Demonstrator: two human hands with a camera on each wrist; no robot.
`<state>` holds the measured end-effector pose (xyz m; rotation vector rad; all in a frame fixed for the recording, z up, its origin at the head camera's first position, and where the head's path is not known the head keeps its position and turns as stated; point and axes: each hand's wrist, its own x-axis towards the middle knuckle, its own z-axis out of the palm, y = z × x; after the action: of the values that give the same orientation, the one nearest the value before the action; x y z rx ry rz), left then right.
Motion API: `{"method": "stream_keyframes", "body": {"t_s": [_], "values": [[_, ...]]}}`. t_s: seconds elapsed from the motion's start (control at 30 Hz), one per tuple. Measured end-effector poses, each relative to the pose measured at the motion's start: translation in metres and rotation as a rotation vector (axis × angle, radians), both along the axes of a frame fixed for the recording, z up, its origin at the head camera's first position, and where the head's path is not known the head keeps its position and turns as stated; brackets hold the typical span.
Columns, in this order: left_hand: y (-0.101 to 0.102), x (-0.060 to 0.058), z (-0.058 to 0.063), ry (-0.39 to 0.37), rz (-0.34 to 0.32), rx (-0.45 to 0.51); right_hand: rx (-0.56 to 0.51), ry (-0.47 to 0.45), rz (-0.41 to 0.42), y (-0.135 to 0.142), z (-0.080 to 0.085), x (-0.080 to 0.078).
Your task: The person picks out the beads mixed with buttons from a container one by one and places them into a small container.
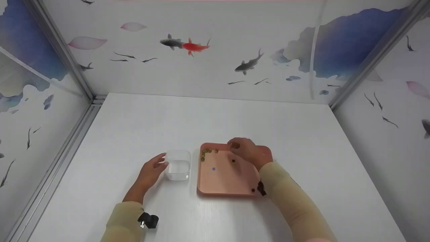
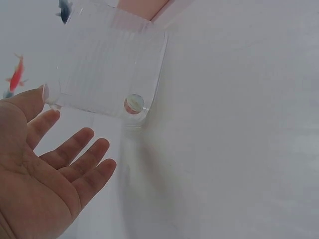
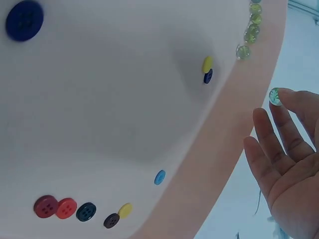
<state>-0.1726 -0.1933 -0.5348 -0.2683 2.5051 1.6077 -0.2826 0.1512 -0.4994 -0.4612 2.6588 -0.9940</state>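
Note:
My left hand (image 1: 150, 171) pinches the rim of a clear plastic container (image 1: 178, 176) between thumb and forefinger, its other fingers spread in the left wrist view. One marble (image 2: 133, 103) shows in a corner of that container. Over the far edge of a pink tray (image 1: 223, 192), my right hand (image 1: 247, 151) pinches a glass marble (image 3: 274, 96) between thumb and fingertip. Several yellow-green marbles (image 3: 253, 31) line the tray's edge in the right wrist view.
Several buttons lie scattered in the tray, including a large dark blue button (image 3: 24, 20), a light blue button (image 3: 159, 177) and a red button (image 3: 66, 208). The white table (image 1: 161, 117) meets printed wall panels (image 1: 215, 74) at the back and sides.

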Motion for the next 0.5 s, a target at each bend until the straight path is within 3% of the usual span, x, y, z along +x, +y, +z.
{"method": "stream_keyframes", "body": {"t_s": [0.2, 0.5], "values": [[-0.0004, -0.0003, -0.0013, 0.008, 0.003, 0.001, -0.088, -0.041, -0.047, -0.0006, 0.0041, 0.0051], [0.0007, -0.0001, 0.0008, -0.007, 0.006, 0.004, -0.147, 0.061, -0.076, -0.0057, 0.0054, 0.0091]]}}
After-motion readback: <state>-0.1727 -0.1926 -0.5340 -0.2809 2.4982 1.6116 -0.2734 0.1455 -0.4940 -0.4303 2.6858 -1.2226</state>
